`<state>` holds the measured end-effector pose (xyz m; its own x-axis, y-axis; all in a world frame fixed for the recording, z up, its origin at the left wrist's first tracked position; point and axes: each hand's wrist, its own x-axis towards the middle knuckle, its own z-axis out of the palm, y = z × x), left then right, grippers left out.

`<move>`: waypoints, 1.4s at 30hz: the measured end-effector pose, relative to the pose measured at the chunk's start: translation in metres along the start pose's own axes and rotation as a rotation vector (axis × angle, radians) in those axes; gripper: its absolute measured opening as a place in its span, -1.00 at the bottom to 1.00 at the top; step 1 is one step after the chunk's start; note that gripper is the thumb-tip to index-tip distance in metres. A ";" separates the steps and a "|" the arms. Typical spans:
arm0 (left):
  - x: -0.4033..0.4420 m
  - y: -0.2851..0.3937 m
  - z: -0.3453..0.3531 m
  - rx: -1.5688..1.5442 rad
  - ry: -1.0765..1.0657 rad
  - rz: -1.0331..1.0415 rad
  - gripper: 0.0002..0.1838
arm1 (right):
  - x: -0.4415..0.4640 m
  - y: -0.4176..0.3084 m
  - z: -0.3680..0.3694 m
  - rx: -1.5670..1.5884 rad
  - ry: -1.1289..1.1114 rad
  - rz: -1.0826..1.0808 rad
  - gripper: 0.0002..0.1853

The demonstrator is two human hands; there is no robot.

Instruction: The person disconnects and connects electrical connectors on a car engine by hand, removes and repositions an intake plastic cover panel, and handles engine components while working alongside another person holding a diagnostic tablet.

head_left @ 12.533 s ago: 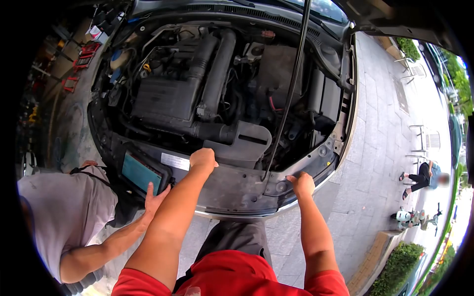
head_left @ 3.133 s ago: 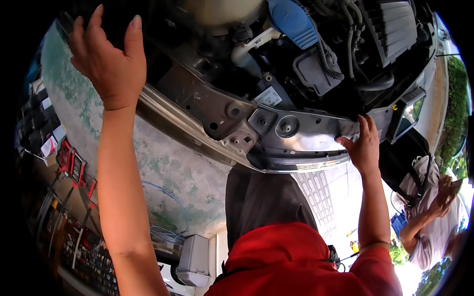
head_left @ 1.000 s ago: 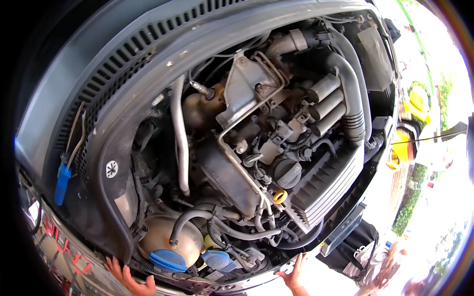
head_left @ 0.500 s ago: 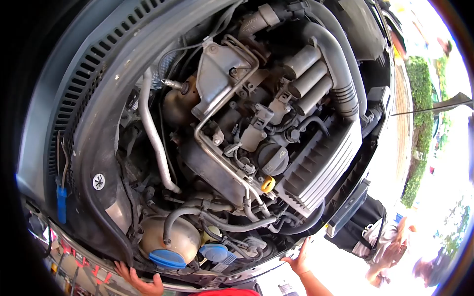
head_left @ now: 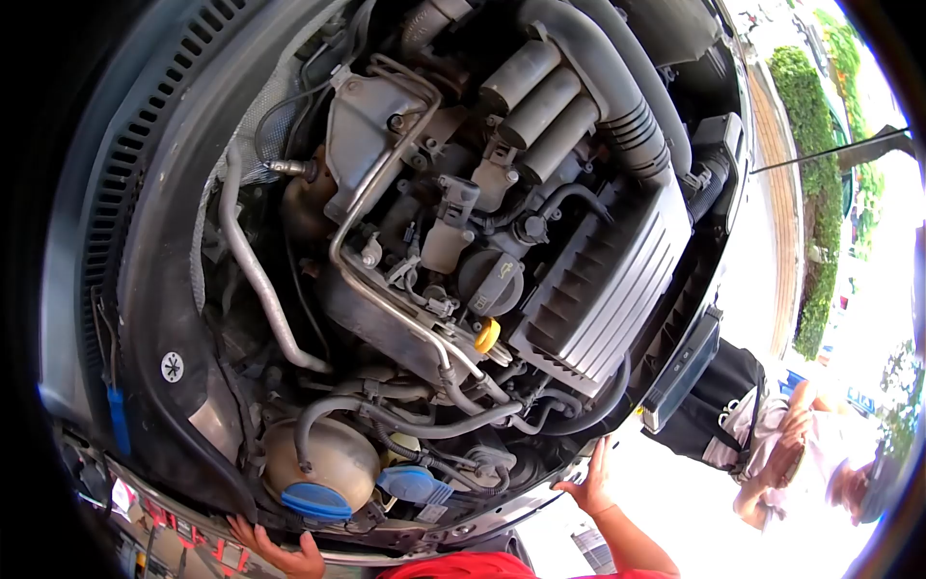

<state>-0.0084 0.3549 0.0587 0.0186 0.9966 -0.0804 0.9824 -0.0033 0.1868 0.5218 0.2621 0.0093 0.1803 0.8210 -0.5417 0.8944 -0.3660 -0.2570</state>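
Observation:
My left hand [head_left: 275, 552] lies on the car's fender edge at the bottom left, fingers stretched and thumb apart. It is nearest to a round tan fluid tank [head_left: 338, 454] with a wide blue cap [head_left: 316, 503]. Farther right, my right hand [head_left: 592, 482] rests against the front edge of the engine bay, fingers extended and thumb out to the side. Neither hand holds anything that shows. Between them sits a second blue cap [head_left: 407, 483] among hoses. Beyond lie a yellow dipstick handle [head_left: 488, 335], a black oil filler cap [head_left: 492, 283] and a ribbed air filter box [head_left: 617, 280].
A blue-handled tool [head_left: 118, 421] lies by the vent grille [head_left: 121, 159] at the left. A bent metal pipe [head_left: 256, 265] runs down the bay's left side. At the right, another person [head_left: 810, 454] stands in front of the car, near a hedge [head_left: 820, 212].
My view has shifted, so the engine appears farther left and more of my right forearm shows. Both hands keep their places on the car's edge. The other person's arms have moved slightly.

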 end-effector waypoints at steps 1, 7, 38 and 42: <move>0.000 0.001 -0.001 0.001 -0.006 -0.023 -0.28 | 0.001 -0.001 -0.001 -0.025 -0.003 -0.008 0.51; -0.006 -0.004 0.003 0.022 -0.022 -0.031 -0.30 | 0.001 -0.004 -0.003 -0.042 -0.021 0.042 0.49; -0.011 -0.009 0.008 0.052 0.022 -0.045 -0.29 | 0.001 -0.005 -0.006 -0.025 -0.066 0.067 0.43; 0.019 0.014 -0.005 -0.009 0.072 -0.005 -0.25 | 0.000 -0.002 -0.005 -0.035 -0.057 0.040 0.44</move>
<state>0.0043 0.3745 0.0644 0.0000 0.9999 -0.0107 0.9807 0.0021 0.1957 0.5215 0.2652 0.0138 0.1932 0.7794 -0.5959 0.9012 -0.3812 -0.2064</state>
